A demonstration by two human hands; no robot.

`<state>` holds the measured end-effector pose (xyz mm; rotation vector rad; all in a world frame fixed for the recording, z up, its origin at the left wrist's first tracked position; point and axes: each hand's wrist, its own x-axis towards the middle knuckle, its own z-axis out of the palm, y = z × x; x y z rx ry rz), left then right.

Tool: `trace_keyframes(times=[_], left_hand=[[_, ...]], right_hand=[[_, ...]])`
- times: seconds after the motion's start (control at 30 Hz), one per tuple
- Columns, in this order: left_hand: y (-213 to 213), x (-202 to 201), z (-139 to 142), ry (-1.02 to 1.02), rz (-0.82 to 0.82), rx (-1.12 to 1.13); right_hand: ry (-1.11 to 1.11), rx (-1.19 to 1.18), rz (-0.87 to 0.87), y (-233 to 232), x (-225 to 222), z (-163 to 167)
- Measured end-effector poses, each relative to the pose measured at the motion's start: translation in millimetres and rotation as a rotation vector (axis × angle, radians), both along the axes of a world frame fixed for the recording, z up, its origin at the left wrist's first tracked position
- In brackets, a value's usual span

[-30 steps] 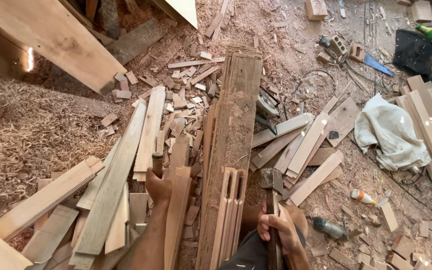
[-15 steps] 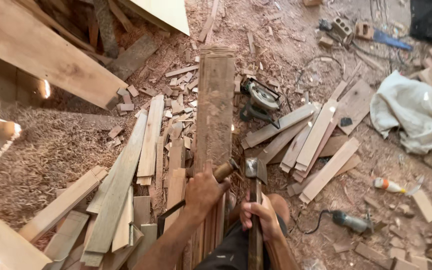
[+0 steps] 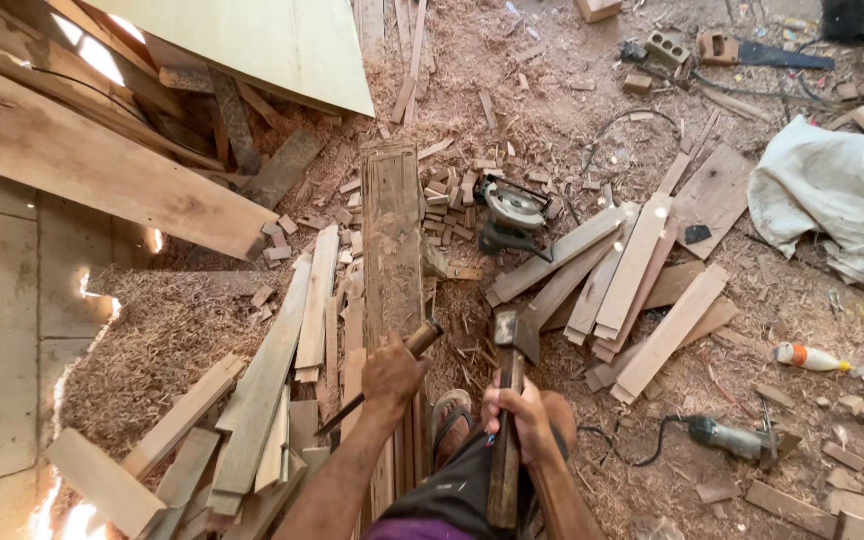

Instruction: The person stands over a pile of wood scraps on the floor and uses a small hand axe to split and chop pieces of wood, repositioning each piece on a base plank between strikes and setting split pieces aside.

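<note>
My left hand [image 3: 390, 372] grips a chisel with a round wooden handle [image 3: 422, 338], its blade slanting down to the left over a long rough plank [image 3: 392, 230] that runs away from me. My right hand [image 3: 524, 412] holds the wooden shaft of a hammer [image 3: 514, 335], its dark metal head raised just right of the plank. A sandalled foot [image 3: 449, 420] rests between the two hands, beside the plank.
Loose boards and offcuts lie left [image 3: 262, 380] and right [image 3: 642, 280] of the plank. A circular saw [image 3: 510, 208] sits beyond the hammer, an angle grinder [image 3: 732, 437] with a cable at right, a white cloth [image 3: 837, 195] far right. Sawdust [image 3: 152, 340] heaps at left.
The view has shifted so the plank lies further ahead. My left hand has come up onto the plank holding the chisel, and my right hand has brought the hammer up beside it.
</note>
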<state>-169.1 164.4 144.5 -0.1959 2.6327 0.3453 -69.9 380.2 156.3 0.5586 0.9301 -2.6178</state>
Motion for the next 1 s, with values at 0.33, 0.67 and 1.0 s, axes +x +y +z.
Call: trace_keyframes(times=[0.33,0.67,1.0], left_hand=[[-32,-8,-13,0.067,-0.003,0.155],[-23,-2,-15,0.107,0.007,0.172],[-25,0,16,0.063,-0.003,0.239]], right_hand=[[0.096,0.012,-0.085,7,-10,31],[0.070,0.134,-0.081,-4,-9,23],[0.150,0.290,-0.074,3,6,36]])
